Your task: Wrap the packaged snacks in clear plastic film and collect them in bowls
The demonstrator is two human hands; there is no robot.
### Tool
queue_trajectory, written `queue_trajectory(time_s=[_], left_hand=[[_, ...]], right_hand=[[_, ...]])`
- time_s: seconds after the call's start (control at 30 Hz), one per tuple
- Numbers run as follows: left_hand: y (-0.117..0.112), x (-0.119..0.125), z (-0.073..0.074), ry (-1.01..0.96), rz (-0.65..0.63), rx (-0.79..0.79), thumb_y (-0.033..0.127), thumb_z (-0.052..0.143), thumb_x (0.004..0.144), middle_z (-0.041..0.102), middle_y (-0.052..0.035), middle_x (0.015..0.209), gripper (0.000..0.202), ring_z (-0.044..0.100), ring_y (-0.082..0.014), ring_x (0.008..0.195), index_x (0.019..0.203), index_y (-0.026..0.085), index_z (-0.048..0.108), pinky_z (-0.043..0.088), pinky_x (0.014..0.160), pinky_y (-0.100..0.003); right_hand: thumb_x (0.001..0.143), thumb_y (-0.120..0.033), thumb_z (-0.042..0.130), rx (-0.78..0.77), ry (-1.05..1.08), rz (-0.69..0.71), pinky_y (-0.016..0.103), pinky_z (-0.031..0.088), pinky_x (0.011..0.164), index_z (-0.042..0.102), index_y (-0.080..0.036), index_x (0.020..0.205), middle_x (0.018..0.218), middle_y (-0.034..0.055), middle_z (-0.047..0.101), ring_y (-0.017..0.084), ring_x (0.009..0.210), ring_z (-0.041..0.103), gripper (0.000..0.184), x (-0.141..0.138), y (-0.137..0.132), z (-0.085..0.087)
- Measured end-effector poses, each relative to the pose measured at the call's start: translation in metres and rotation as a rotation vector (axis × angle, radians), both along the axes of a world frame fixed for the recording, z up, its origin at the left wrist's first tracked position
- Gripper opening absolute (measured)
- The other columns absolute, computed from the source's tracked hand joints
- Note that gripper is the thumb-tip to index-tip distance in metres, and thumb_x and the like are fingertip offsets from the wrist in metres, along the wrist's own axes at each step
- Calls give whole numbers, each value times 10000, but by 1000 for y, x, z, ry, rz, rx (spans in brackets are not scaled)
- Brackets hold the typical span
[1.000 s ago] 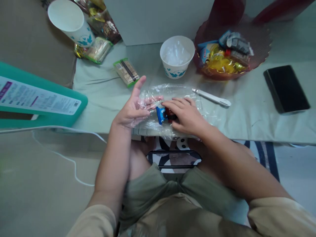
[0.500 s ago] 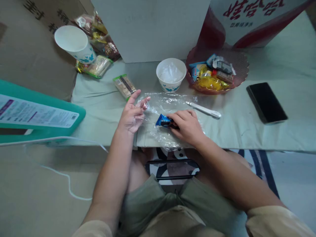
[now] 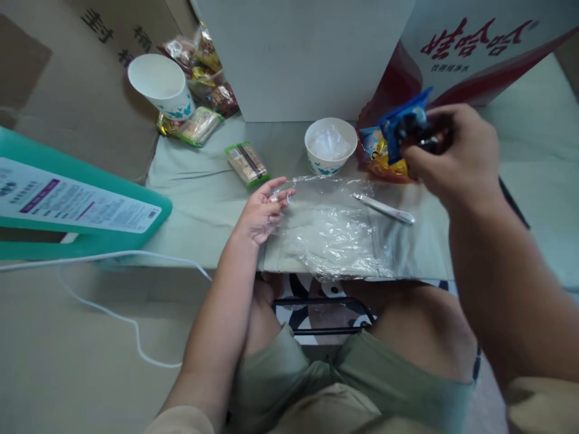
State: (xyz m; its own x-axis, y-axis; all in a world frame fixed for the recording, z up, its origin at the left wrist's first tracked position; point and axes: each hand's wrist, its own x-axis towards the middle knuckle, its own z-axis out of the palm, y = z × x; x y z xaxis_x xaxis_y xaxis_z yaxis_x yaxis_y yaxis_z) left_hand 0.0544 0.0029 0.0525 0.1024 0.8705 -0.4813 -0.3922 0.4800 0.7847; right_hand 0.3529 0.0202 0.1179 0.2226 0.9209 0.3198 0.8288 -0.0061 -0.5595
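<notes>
My right hand (image 3: 455,154) is raised over the red plate (image 3: 382,99) and is closed on a blue wrapped snack (image 3: 402,126). My left hand (image 3: 263,208) rests on the table with fingers loosely spread, touching the left edge of a clear plastic bag (image 3: 335,232) that lies flat before me. A white plastic knife (image 3: 384,208) lies on the far right part of the bag. A paper bowl (image 3: 330,144) with clear plastic inside stands just behind the bag.
A green wrapped bar (image 3: 247,163) lies left of the bowl. A paper cup (image 3: 161,84) and several snack packets (image 3: 199,123) sit at the back left. A white box and a red-printed carton stand behind. A teal package (image 3: 67,202) and a white cable (image 3: 104,256) are at the left.
My right hand lifted the blue snack off the plastic bag and carried it up and right, over the red plate. The left hand stayed at the bag's edge.
</notes>
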Motion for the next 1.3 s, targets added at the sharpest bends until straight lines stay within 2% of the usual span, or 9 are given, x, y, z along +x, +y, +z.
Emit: queue_trajectory(time_s=[0.17, 0.33, 0.53, 0.7, 0.8, 0.9, 1.0, 1.17, 1.3], left_hand=[[4, -1, 1, -11, -57, 10, -98, 567, 533, 754, -34, 965, 663, 611, -62, 673, 1115, 197, 685, 216, 386, -98], [5, -3, 2, 32, -72, 21, -68, 600, 560, 759, -47, 996, 654, 637, -73, 695, 1154, 194, 680, 213, 378, -104], [11, -6, -27, 366, -59, 214, 26, 673, 686, 759, -60, 1042, 600, 680, -121, 778, 1256, 214, 672, 414, 482, -151], [-4, -19, -35, 1026, 144, 719, 122, 725, 745, 706, -84, 1283, 494, 662, -246, 1200, 1225, 236, 698, 578, 982, -382], [-26, -21, -20, 1086, -353, 1003, 333, 796, 781, 724, -78, 1286, 463, 633, -293, 1292, 1229, 247, 718, 468, 1175, -497], [-45, -23, -8, 1075, -876, 925, 524, 883, 687, 654, -115, 1461, 738, 498, -386, 1467, 1348, 258, 687, 323, 1264, -617], [-52, -32, -7, 1151, -1005, 783, 448, 896, 682, 506, -105, 1627, 781, 276, -444, 1599, 1412, 301, 660, 163, 1285, -714], [-51, -54, -16, 1058, -805, 735, 194, 737, 798, 659, -77, 1477, 388, 474, -376, 1508, 1160, 316, 804, 321, 1261, -620], [-49, -61, -14, 906, -450, 749, 301, 695, 873, 779, -73, 1244, 157, 717, -266, 1194, 934, 295, 840, 521, 1103, -448]], right_hand=[[708, -300, 906, -91, -146, -15, 521, 391, 1211, 486, -262, 1530, 1516, 122, 556, 362, 1453, 511, 924, 23, 61, 18], [924, -196, 616, 326, 23, 250, 466, 571, 1004, 670, -198, 1168, 1198, 155, 725, 276, 1128, 705, 249, -1, -14, -18], [954, -252, 575, -30, -63, 729, 537, 578, 1019, 635, -201, 1268, 1286, 132, 748, 308, 1200, 709, 323, -44, -96, -96], [971, -310, 554, -261, -219, 754, 664, 399, 1193, 598, -234, 1406, 1574, 111, 570, 369, 1511, 470, 443, -40, -98, -112], [974, -325, 542, -279, -187, 724, 647, 379, 1214, 611, -236, 1397, 1600, 102, 544, 360, 1533, 443, 438, -38, -96, -108], [991, -371, 522, -257, -122, 705, 638, 368, 1224, 633, -229, 1364, 1593, 117, 549, 357, 1524, 457, 414, -32, -94, -103], [988, -464, 539, -253, -64, 698, 660, 351, 1225, 642, -220, 1352, 1582, 145, 555, 376, 1519, 457, 449, -22, -95, -98], [756, -672, 793, -294, -89, 912, 751, 243, 1234, 587, -292, 1460, 1687, 132, 413, 461, 1586, 297, 826, -18, -108, -93], [847, -379, 774, -335, -181, 962, 733, 237, 1246, 681, -322, 1339, 1711, 78, 379, 434, 1605, 269, 504, -29, -119, -92]])
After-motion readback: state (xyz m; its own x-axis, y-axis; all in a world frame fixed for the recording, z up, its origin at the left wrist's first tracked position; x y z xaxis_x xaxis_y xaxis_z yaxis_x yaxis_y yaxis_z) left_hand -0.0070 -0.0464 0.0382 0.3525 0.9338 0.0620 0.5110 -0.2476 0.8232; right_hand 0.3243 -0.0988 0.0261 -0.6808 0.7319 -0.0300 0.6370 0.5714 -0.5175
